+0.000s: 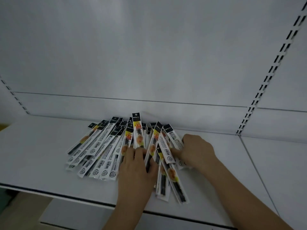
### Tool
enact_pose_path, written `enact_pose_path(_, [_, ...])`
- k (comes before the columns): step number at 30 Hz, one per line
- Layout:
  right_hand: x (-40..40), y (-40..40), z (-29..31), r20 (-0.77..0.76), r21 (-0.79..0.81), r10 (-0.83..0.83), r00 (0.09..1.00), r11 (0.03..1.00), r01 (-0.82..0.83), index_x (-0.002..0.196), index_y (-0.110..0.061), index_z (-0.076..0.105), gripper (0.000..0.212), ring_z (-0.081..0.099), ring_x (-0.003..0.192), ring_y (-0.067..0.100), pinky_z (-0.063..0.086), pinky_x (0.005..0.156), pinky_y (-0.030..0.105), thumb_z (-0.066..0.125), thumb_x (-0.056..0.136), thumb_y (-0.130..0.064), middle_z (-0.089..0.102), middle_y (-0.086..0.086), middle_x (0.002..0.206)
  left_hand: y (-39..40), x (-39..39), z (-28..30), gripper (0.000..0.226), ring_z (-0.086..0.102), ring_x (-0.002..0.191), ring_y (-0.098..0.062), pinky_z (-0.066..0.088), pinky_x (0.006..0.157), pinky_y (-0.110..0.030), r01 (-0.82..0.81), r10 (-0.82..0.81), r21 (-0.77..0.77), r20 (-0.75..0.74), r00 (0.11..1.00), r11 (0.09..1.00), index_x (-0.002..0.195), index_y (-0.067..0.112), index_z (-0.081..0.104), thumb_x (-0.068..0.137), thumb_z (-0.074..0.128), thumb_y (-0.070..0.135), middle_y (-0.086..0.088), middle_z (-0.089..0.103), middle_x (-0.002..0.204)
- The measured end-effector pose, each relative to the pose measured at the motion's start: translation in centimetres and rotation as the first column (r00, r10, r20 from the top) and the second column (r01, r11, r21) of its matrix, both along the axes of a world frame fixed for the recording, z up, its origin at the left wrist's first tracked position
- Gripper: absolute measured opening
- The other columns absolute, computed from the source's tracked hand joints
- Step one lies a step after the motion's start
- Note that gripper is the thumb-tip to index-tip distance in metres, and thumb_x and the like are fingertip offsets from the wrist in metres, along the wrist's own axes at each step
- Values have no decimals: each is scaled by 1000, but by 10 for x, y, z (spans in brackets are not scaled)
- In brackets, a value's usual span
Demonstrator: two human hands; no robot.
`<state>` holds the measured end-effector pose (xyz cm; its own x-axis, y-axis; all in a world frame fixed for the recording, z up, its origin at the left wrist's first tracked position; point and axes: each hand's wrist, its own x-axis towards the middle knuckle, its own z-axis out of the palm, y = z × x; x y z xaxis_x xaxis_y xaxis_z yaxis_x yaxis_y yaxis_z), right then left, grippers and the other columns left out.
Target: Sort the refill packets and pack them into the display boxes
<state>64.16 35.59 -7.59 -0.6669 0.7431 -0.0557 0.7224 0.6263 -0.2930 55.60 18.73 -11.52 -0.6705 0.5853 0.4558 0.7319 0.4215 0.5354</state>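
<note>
The person is working at the sorting step, with no display boxes in view. The refill packets (106, 151) are lying fanned out in a loose heap on a white shelf (36, 146), their black header ends pointing toward the back panel (149, 55) and a few tail ends reaching close to the shelf's front edge.

The left hand (137, 165) is resting palm-down on the middle of the heap, fingers curling over the edge of a packet or two; whether it is gripping or only pressing is hard to tell. The right hand (196, 150) is curling round the right-hand cluster of packets (169, 146), thumb lying across their faces and fingers wrapping behind.

The next move probably calls for parting the packets by printed face, since some are showing a yellow-and-orange front and others a barcode back, then squaring each group into a bundle.

Bare shelf is lying open to the left and right of the heap, giving room to lay out separate groups. The packets nearest the front edge could slide off if swept carelessly. A slotted upright (265, 83) is standing well to the right.
</note>
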Motion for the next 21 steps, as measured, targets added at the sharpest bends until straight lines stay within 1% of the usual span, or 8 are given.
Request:
enact_pose_path(3, [1,1,3,32,-52,29,999,998,-28,74,-23,47,41,53,64,8,35,50,25,59,83,-61,55,-7,74,-2,2,0,13,51,83,-21,52,78,-41,-12,12,25,-6,1000,1000,91,19,54,83,64,22,5,40,93])
enact_pose_path(7, [1,7,0,-14,-192,68,998,979,-70,81,-21,59,36,63,69,11,47,56,26,66,82,-56,63,-4,77,-4,0,3,9,42,82,-15,39,74,-28,-55,59,53,-63,996,997,85,17,56,83,65,16,3,49,88])
enact_pose_path(9, [4,11,2,-106,-252,75,992,963,-100,75,-20,60,33,61,61,9,46,52,23,67,83,-52,63,-4,70,-5,-1,7,9,44,80,-12,40,73,-27,-52,50,96,21,999,994,88,20,55,87,63,17,7,51,86])
enact_pose_path(12, [5,15,9,-297,-292,49,954,946,-139,75,-18,65,40,60,53,7,43,47,15,61,87,-56,69,-2,68,-1,-2,15,6,50,67,-8,37,58,-20,-33,-26,220,260,965,975,93,27,52,95,55,23,8,55,77])
enact_pose_path(14, [5,17,12,-406,-325,21,914,931,-166,85,-17,68,41,66,63,11,49,56,18,58,89,-56,73,0,78,5,-2,21,3,55,63,-13,38,53,-22,-17,-79,280,327,942,960,96,30,50,97,51,28,6,61,75])
enact_pose_path(16, [5,15,13,-511,-403,-10,860,886,-229,94,-21,68,29,71,77,15,56,72,28,59,92,-49,74,-1,86,15,-1,28,4,61,63,-10,45,53,-24,-1,-135,336,379,915,942,101,30,51,98,51,27,7,67,76])
enact_pose_path(19, [3,8,15,-632,-486,-47,773,801,-349,106,-31,65,16,73,84,9,59,79,32,58,95,-40,76,-9,93,30,5,33,10,50,46,-4,41,43,-22,36,-191,364,400,896,931,102,28,52,100,51,19,5,68,73])
enact_pose_path(21, [1,6,17,-680,-504,-61,731,764,-404,116,-29,62,21,73,90,10,58,82,32,57,97,-36,75,-8,99,37,9,29,10,43,42,-7,38,42,-28,73,-225,359,403,887,931,99,28,52,101,48,19,5,65,68])
